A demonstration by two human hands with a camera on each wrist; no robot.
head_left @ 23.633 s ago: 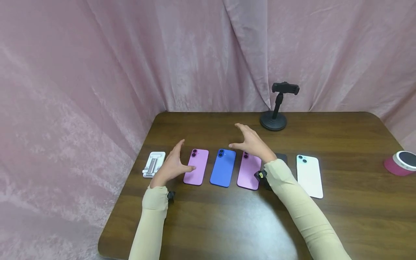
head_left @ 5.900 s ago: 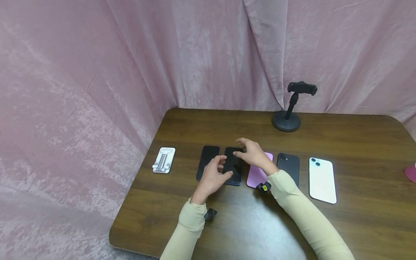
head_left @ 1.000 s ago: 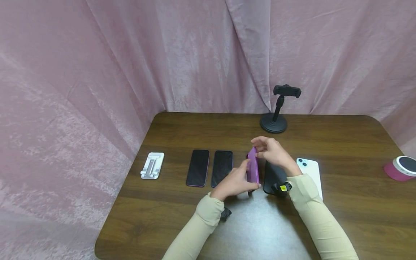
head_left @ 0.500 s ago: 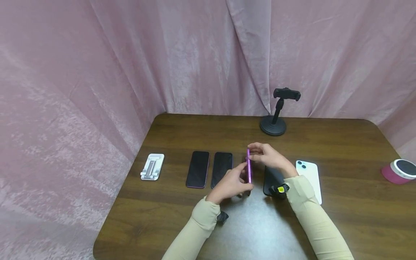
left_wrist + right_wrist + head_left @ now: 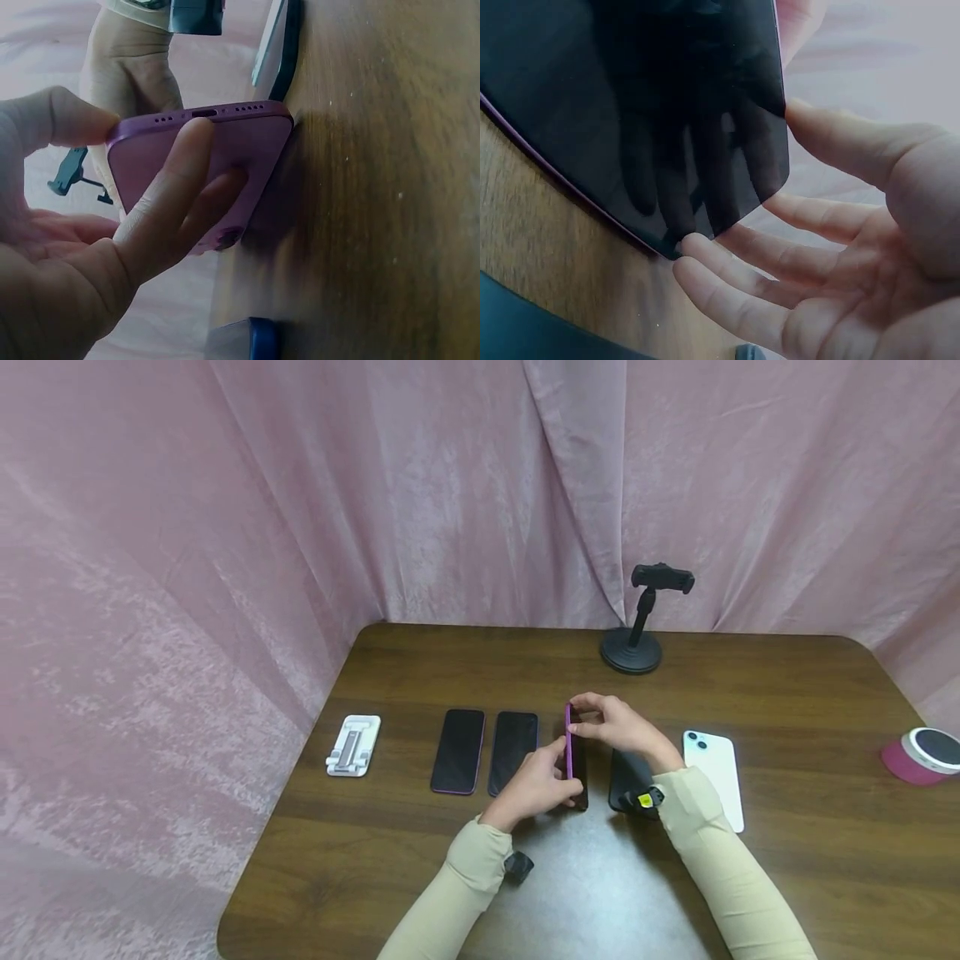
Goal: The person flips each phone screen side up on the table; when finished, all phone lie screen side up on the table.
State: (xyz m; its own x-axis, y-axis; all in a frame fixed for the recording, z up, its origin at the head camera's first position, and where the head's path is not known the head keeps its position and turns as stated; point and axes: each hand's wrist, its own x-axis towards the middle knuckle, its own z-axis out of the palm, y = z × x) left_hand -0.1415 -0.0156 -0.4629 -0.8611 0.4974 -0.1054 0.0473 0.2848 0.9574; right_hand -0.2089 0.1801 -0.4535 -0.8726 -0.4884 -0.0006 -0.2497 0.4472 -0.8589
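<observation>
- Table (image 5: 322, 860): the far edge runs along the curtain (image 5: 450, 485); wood spreads before the hands and between the white stand (image 5: 352, 746) and the left phone (image 5: 458, 752).
- Nearest neighbours: the blue phone (image 5: 513, 752) and the dark phone (image 5: 628, 772) flank the pink phone (image 5: 578, 764), leaving a narrow strip of wood on either side; the right wrist partly covers the dark one.
- Farther off: the white phone (image 5: 715, 777) lies beyond the right wrist, the black stand (image 5: 642, 610) near the far edge, the tub (image 5: 918, 756) well to the right.
- Pink phone: tilted up on a long side between both hands, screen towards the right; contact with the wood cannot be told.
- Left hand (image 5: 532, 782): clamped on the near end, thumb at a corner, fingers against the back.
- Right hand (image 5: 617, 723): grips the far end between thumb and fingers.
- Left wrist view: shows the pink back, the port and the blue phone's coloured edge, unlike the head view.
- Right wrist view: shows the glossy screen mirroring the fingers.
</observation>
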